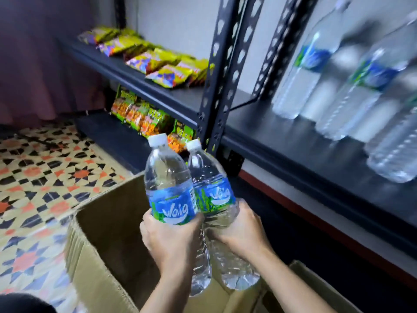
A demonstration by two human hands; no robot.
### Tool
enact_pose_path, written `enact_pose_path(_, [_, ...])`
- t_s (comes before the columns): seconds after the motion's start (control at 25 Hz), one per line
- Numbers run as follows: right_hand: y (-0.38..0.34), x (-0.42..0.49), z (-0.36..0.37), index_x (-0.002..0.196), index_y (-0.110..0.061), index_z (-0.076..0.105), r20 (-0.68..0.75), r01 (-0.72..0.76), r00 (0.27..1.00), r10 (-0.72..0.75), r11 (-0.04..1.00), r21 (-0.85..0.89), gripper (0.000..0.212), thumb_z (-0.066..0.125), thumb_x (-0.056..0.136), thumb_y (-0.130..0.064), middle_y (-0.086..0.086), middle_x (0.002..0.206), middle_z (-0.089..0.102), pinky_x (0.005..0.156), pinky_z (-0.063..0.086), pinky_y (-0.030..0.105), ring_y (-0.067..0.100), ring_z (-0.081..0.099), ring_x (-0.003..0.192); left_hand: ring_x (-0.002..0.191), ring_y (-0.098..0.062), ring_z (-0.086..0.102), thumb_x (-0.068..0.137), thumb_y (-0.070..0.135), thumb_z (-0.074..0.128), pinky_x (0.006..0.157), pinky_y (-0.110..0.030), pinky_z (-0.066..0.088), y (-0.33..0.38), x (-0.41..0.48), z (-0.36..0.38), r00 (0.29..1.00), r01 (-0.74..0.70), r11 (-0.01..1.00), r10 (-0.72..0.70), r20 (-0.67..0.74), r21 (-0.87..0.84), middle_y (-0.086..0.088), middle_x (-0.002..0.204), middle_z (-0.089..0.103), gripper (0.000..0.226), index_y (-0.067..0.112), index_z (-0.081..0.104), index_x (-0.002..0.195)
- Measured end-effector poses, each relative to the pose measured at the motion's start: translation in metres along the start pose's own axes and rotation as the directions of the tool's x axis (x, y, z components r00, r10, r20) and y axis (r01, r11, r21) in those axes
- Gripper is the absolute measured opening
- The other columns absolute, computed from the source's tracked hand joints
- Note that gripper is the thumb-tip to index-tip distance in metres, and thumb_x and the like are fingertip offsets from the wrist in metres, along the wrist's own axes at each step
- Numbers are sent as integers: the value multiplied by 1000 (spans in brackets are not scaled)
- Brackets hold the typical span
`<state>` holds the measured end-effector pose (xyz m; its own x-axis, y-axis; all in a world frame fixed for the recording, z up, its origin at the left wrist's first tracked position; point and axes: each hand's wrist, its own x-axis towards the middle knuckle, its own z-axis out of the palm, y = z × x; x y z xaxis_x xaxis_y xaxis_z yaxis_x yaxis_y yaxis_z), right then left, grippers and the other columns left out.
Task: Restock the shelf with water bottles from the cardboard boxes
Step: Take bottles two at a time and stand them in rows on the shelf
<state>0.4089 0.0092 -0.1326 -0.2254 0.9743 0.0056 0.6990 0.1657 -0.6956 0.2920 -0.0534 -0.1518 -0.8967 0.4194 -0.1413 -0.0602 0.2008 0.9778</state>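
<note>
Now we hold two water bottles side by side, caps up, over the open cardboard box (pixel 108 233). Our left hand (pixel 171 236) grips the left bottle (pixel 168 177) at its blue label, and our right hand (pixel 241 231) grips the right bottle (pixel 211 177) just below its label. Other bottles (pixel 300 71) stand blurred on the dark shelf (pixel 282 141) to the right; snack packets (pixel 158 62) lie farther left.

yellow snack packets (pixel 158 62) above orange snack packets (pixel 140 118), patterned floor tiles (pixel 45 177), purple curtain (pixel 45 64)
</note>
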Motion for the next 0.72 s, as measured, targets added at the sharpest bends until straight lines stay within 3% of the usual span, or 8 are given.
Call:
enact_pose_path(0.12, [-23,-35,-53,99,-29,59,-206,117,974,-91,986,116,68,91,44,-51,-17,89,69,68,46,7,-9,62,83,97,-22,62,41,47,86,86,-40,52,56,-27,-17,966,-205,976,213,148,-71,6,92,63,57,32,51,82])
enact_pose_path(0.28, [-41,-65,-115,95,-34,60,-452,233,885,-114,948,218,63,96,44,-39,-19,81,69,63,40,0,-19,59,76,90,-17,66,30,55,85,81,-42,56,116,-59,-15,912,-298,937,336,236,-183,6,90,68,72,30,56,91])
enact_pose_path(0.48, [-49,-59,-185,104,-32,60,-637,287,764,-104,938,192,73,90,41,-52,-14,92,71,69,47,6,-10,64,84,91,-23,64,26,57,81,84,-44,54,191,-89,15,835,-407,879,468,289,-248,2,91,67,79,27,56,94])
enact_pose_path(0.6, [-54,-45,-215,106,-30,59,-672,286,735,-93,941,182,70,89,45,-46,-14,93,70,70,49,8,-9,64,84,95,-28,61,34,48,87,87,-43,52,223,-101,37,798,-439,859,507,325,-263,-4,96,64,78,19,56,98])
enact_pose_path(0.72, [-57,-24,-233,106,-35,55,-700,231,711,-63,962,148,70,84,45,-54,-16,99,67,83,53,22,-1,63,94,99,-32,57,42,37,91,90,-43,49,243,-103,63,797,-431,861,504,333,-272,-10,100,60,73,11,54,99])
